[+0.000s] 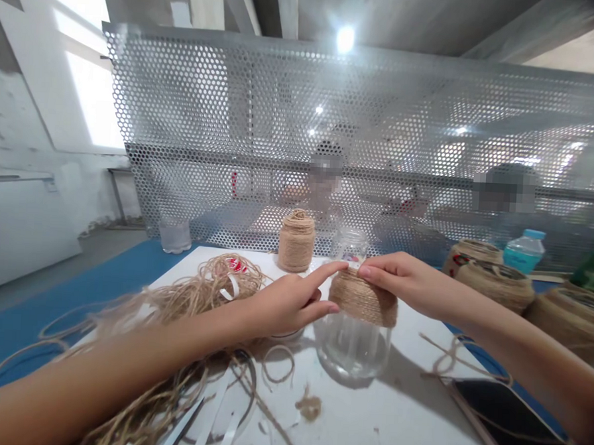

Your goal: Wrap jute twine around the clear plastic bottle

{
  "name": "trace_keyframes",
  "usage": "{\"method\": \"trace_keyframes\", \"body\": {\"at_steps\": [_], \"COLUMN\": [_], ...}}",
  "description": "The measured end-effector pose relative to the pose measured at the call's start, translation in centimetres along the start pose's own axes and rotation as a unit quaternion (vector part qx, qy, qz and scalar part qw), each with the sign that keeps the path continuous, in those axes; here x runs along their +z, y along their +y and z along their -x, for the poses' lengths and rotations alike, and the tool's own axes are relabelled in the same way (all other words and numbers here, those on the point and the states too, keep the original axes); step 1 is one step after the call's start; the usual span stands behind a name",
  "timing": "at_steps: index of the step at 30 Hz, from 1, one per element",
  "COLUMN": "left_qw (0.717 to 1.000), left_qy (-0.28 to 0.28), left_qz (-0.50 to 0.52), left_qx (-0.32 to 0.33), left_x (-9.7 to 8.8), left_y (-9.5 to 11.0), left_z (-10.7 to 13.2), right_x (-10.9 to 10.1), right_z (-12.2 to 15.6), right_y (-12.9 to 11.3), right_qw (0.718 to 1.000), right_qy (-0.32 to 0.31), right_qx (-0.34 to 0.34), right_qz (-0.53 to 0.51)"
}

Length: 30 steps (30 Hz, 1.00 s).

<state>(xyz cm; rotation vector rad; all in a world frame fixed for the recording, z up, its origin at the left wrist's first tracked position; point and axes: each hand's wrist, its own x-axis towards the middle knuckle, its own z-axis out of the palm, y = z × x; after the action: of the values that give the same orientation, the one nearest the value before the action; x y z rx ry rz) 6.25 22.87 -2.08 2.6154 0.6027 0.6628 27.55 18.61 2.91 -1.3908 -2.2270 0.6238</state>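
Head view: I had the jar (pixel 352 351) at 5 o'clock from centre, upper part wrapped in twine (pixel 365 299), lower glass still bare. Left hand (pixel 297 302) was spread, forefinger by the rim; right hand (pixel 396 274) narrow there, hold unclear.

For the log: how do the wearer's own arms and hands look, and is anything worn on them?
The left hand and right hand are bare, with no gloves. Neither the left forearm nor the right forearm shows a sleeve, watch or bracelet, and I see no markings.
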Motion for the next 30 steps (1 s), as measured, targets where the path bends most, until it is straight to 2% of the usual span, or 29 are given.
{"method": "trace_keyframes", "body": {"at_steps": [8, 14, 19, 24, 27, 30], "left_qw": [0.991, 0.991, 0.994, 0.99, 0.992, 0.993], "left_qy": [-0.045, -0.018, -0.031, -0.026, -0.014, -0.004], "left_qz": [0.12, 0.128, 0.092, 0.119, 0.114, 0.105], "left_qx": [-0.026, -0.021, -0.045, -0.064, -0.06, -0.061], "left_x": [0.5, -0.9, -1.4, -0.8, -0.6, -0.6], "left_y": [0.0, 0.4, 0.4, 1.1, 1.9, 2.5], "left_z": [0.0, -0.1, -0.3, -0.2, -0.2, -0.1], "right_x": [0.2, 0.1, 0.7, -0.2, -0.5, -0.1], "right_z": [-0.1, 0.1, -0.4, -0.4, 0.1, 0.3], "right_y": [0.0, -0.3, 0.6, 0.7, -0.2, -0.9], "right_qw": [0.998, 0.993, 0.995, 0.997, 0.997, 0.998], "right_qy": [0.007, 0.011, -0.003, -0.047, -0.012, 0.019], "right_qx": [0.017, 0.006, -0.021, -0.063, -0.049, -0.023], "right_qz": [-0.064, -0.121, -0.097, -0.007, 0.058, 0.051]}}
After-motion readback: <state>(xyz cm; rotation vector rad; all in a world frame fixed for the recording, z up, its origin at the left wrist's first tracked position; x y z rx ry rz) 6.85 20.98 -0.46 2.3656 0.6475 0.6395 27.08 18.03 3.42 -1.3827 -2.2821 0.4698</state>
